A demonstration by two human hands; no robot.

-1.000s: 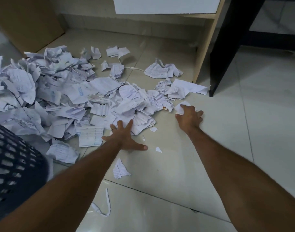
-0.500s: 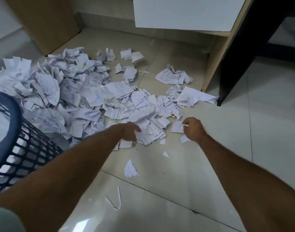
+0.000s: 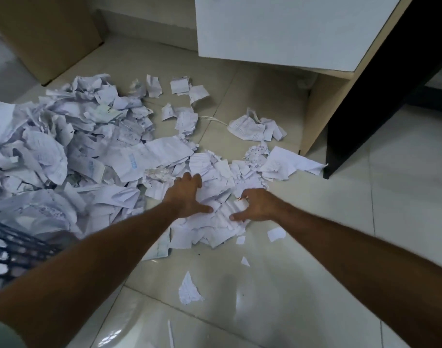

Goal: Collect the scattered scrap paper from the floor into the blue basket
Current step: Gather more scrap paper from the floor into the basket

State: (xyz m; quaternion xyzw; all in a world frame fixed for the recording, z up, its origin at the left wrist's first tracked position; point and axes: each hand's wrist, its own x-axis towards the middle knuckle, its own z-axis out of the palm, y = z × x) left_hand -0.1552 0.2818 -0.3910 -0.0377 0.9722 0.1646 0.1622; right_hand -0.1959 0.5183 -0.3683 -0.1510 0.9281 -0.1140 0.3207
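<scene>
While both arms reach out over the floor, the left hand [image 3: 187, 194] lies flat on the scrap paper [image 3: 214, 214] near the middle of the frame, with its fingers straight and a bit spread and its thumb stuck out to the side. The right hand [image 3: 257, 205] rests on the same little heap just beside it, thumb pointing toward the left hand; its fingers bend down into the paper, and I cannot tell if they pinch any. The small bunch of paper sits between the two hands and under their fingers. The paper is white, torn and crumpled, some bits with faint print. A much bigger pile [image 3: 64, 151] fills the left side of the frame. Loose bits lie apart on the shiny pale tile floor [image 3: 340, 247]: one torn piece [image 3: 189, 290] low in the middle and a small square scrap [image 3: 276, 233] right of the hands. The blue basket [image 3: 11, 249], with its dark open grid wall, shows at the left edge, touching the big pile. A white cabinet [image 3: 290, 28] stands at the top right.
</scene>
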